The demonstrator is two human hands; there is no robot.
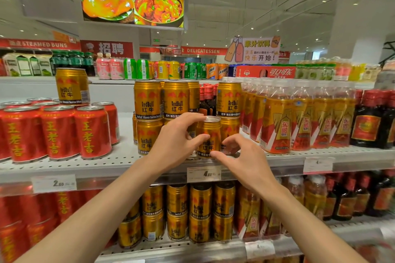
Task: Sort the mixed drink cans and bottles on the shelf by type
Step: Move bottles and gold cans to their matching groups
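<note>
- Fingers (193, 118) of the left hand (173, 145) curl round a gold can (208, 136), with the thumb low on its left side and the other fingers up by its silver top.
- Fingers (229, 139) of the right hand (243, 162) are bent and spread apart. The thumb tip touches the bottom of the same can. I cannot tell if the other fingers touch it.
- Far left on the shelf (119, 161) stand red cans (57, 132) in rows, close together.
- One gold can with a bar code (72, 86) sits on top of the red cans, away from the other gold ones.
- A white price tag (53, 183) hangs on the shelf edge under the red cans.
- Next come stacked gold cans (162, 100), two high, just left of and behind the held can.
- The held gold can stands upright at the front edge of the shelf, in the middle, between the two hands.
- Small dark bottles with red caps (208, 100) peek out behind the gold stack.
- Right of the hands stand clear bottles of yellow drink (299, 117) with gold and red labels, side by side.
- Far right are dark bottles with red tops (372, 119).
- Below, a lower shelf holds more gold cans (199, 211), two high.
</note>
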